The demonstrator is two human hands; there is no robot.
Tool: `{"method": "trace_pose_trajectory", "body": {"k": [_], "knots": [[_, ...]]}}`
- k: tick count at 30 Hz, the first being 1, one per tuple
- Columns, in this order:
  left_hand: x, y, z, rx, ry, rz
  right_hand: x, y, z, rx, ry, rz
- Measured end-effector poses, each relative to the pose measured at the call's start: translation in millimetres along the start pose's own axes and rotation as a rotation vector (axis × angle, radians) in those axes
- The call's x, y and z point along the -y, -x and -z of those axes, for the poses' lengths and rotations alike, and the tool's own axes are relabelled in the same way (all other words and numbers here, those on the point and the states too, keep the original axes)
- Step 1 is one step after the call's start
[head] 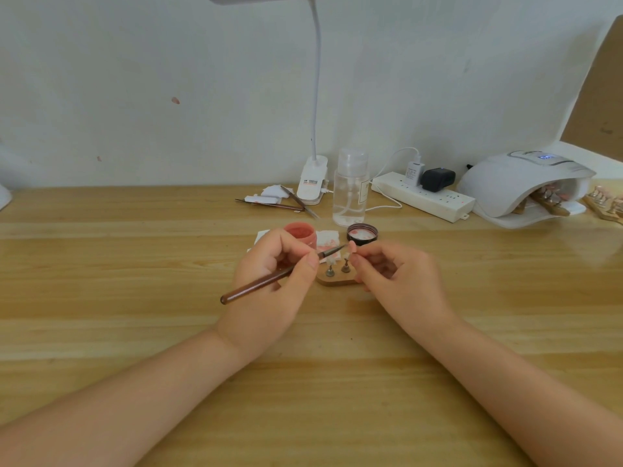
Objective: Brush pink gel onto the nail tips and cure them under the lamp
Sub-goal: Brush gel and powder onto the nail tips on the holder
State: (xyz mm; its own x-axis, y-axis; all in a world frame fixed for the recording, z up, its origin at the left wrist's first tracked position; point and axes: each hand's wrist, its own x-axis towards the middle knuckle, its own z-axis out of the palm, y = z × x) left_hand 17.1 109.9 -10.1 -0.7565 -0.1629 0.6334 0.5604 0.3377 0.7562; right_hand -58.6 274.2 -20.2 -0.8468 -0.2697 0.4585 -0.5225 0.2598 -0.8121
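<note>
Left hand (pixel 269 281) grips brown brush (pixel 263 283), bristles aimed at nail tip (pixel 351 247) pinched in right hand (pixel 394 274) fingers. Both hover over wooden stand (pixel 337 281), mid-table (pixel 101 264). Open pink gel jar (pixel 301 234) just behind; curing lamp (pixel 519 183) at far right edge.

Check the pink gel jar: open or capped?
Open. The pink gel jar shows bare gel at its mouth; its black lid lies upturned on the table to its right.
</note>
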Motion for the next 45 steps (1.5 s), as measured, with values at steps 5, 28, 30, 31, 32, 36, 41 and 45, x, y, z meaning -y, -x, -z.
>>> {"method": "trace_pose_trajectory", "body": {"k": [5,28,30,31,32,36,41,45], "knots": [[1.5,0.6,-4.4,0.021,-0.014,0.021,0.2,0.7,-0.8,-0.003,0.023,0.002],[-6.2,2.9,-2.8,0.059,-0.179,-0.117,4.8,1.1,1.0,-0.034,0.102,0.011],[-7.5,3.8,-1.4,0.066,-0.161,-0.13,4.7,1.2,1.4,-0.045,0.1,0.012],[-8.1,4.2,-0.7,0.06,-0.151,-0.131,4.8,1.3,1.5,-0.05,0.096,0.012],[-8.7,4.2,-0.4,0.051,-0.14,-0.13,4.8,1.2,1.6,-0.053,0.094,0.011],[-8.1,3.3,-3.8,0.007,-0.133,-0.107,5.1,0.8,1.4,-0.048,0.114,0.013],[-5.1,2.6,-5.5,0.058,-0.155,-0.08,6.9,0.8,1.0,-0.054,0.126,0.022],[-7.8,3.4,-3.7,0.064,-0.183,-0.085,8.0,1.3,2.2,-0.047,0.133,0.023]]}}
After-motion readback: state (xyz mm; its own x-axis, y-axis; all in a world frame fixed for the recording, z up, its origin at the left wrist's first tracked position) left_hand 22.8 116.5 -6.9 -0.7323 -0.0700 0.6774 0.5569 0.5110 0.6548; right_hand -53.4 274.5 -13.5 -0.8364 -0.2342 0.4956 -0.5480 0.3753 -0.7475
